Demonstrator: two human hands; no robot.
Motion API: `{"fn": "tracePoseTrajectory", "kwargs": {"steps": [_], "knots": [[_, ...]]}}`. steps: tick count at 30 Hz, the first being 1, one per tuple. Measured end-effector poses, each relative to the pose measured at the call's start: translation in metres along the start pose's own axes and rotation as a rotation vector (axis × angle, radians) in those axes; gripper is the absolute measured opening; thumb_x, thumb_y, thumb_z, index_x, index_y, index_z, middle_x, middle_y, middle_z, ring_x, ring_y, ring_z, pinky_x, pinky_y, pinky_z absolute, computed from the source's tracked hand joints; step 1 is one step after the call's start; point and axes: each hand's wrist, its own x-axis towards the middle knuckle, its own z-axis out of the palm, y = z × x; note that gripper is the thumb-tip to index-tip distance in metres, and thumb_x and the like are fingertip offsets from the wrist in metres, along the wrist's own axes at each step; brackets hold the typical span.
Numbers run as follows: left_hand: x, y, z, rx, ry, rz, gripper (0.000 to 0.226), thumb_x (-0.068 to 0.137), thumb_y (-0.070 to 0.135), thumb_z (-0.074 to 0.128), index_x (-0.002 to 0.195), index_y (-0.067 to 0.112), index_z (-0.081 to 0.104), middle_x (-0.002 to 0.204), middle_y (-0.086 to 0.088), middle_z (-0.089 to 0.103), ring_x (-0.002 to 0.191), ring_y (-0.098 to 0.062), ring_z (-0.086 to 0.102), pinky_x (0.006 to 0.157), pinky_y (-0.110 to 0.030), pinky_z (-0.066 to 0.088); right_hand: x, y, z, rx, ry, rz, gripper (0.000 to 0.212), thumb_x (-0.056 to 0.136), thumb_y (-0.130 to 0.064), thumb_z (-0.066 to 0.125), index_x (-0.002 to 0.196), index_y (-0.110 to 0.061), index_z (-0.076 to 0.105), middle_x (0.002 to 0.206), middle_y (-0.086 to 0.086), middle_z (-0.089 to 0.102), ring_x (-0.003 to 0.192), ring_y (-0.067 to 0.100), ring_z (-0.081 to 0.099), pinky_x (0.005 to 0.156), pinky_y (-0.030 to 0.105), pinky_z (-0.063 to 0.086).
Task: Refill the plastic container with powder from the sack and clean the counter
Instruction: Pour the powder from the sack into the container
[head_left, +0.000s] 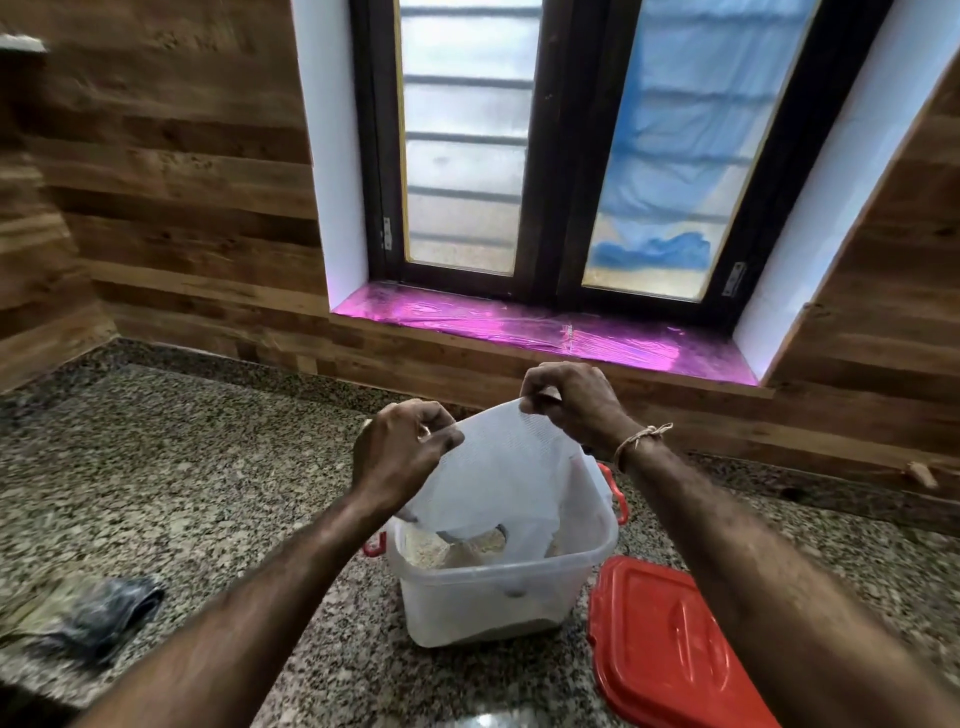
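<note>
The grip of the left hand (402, 457) pinches one top corner of the white woven plastic sack (498, 467), the right hand (571, 405) the other. The sack hangs straight below both, mouth down in the translucent plastic container (493, 608) at lower centre.

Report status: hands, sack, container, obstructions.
Left hand and right hand pinch upturned white woven sack. Its lower end hangs inside clear plastic container holding pale powder. Red plastic lid off, beside container; nothing blocks.
</note>
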Motion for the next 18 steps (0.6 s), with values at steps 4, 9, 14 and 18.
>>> {"fn": "tracePoseTrajectory", "kwargs": {"steps": [4, 9, 14, 18], "knots": [[0.009, 0.015, -0.001, -0.026, 0.019, 0.029, 0.012, 0.081, 0.038, 0.081, 0.076, 0.027, 0.077, 0.076, 0.017, 0.069, 0.075, -0.003, 0.063, 0.060, -0.023, 0.041, 0.004, -0.025, 0.001, 0.107, -0.167, -0.049, 0.014, 0.082, -0.046, 0.077, 0.091, -0.035, 0.073, 0.081, -0.025, 0.066, 0.088, 0.001, 0.062, 0.080, 0.035, 0.044], [0.028, 0.018, -0.006, -0.143, 0.068, 0.002, 0.020, 0.087, 0.048, 0.075, 0.092, 0.029, 0.075, 0.090, 0.013, 0.072, 0.083, -0.007, 0.068, 0.069, -0.030, 0.054, 0.015, -0.025, 0.001, 0.120, -0.016, 0.010, 0.018, 0.083, -0.033, 0.080, 0.072, -0.035, 0.066, 0.067, -0.021, 0.060, 0.070, -0.008, 0.053, 0.069, 0.025, 0.039], [0.010, -0.015, -0.010, -0.596, -0.114, -0.138, 0.088, 0.060, 0.081, 0.076, 0.121, 0.019, 0.063, 0.108, -0.005, 0.074, 0.093, -0.018, 0.074, 0.079, -0.041, 0.063, 0.018, -0.014, -0.012, 0.268, 0.042, 0.106, 0.012, 0.083, -0.026, 0.081, 0.075, -0.026, 0.072, 0.071, -0.014, 0.066, 0.073, 0.004, 0.060, 0.073, 0.030, 0.050], [-0.008, -0.032, 0.003, -0.759, -0.186, -0.189, 0.065, 0.073, 0.052, 0.082, 0.117, 0.008, 0.062, 0.106, -0.010, 0.072, 0.087, -0.012, 0.070, 0.074, -0.028, 0.061, 0.018, -0.016, -0.013, 0.302, 0.079, 0.148, 0.011, 0.085, -0.023, 0.080, 0.076, -0.024, 0.072, 0.074, -0.010, 0.066, 0.076, 0.006, 0.059, 0.070, 0.024, 0.043]]}}
